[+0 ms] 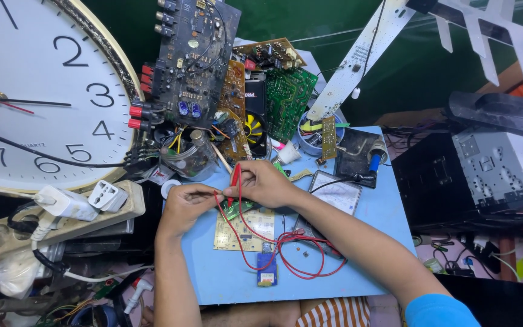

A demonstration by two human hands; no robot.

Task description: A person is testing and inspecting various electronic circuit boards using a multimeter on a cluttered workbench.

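The red wires (286, 251) loop across the middle of the blue mat (370, 236), running up from a coil on the near right into both hands, which meet over a small green circuit board (235, 209).

At the far left hangs a big white wall clock (37, 91) with a gold rim. Near it, lower left, a cream power strip (62, 221) lies at a slant with white plugs (83, 201) stuck in it.

The left hand (186, 206) is closed, pinching a red wire end between thumb and fingertips just left of the green board. The right hand (264, 181) is also closed, gripping a red probe (235, 175) that points down at the green board; the two hands almost touch. Just near of them a pale yellow circuit board (246, 230) lies flat on the mat, and a small blue part (267, 269) sits at its near edge, under the wire loops.

Beyond the hands, a heap of dark, brown and green circuit boards (225, 72) leans at the far edge of the mat. Right of the right forearm lies a meter (337, 194) with a pale face, partly hidden by the arm. Farther right, a soldering iron (373, 162) with a blue grip rests on a dark pad. At the far right, off the mat, sits a grey metal box (503, 166).
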